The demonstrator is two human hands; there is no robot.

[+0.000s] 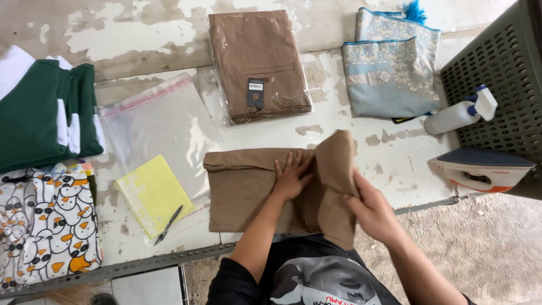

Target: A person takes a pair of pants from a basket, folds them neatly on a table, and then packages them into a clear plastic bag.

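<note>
Head view: brown trousers [243, 189] lengthwise left-right.

Bare floor strip betw. brown trousers [254, 192] & bagged trousers [258, 65] at 12 o'clock, iron [483, 168] blocks 3 o'clock, yellow pad [153, 193] w/ snips [168, 224] at 9 o'clock.

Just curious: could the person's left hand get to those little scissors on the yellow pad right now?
Probably yes: the left hand only presses flat on the brown cloth, and nothing stands between it and the scissors.
</note>
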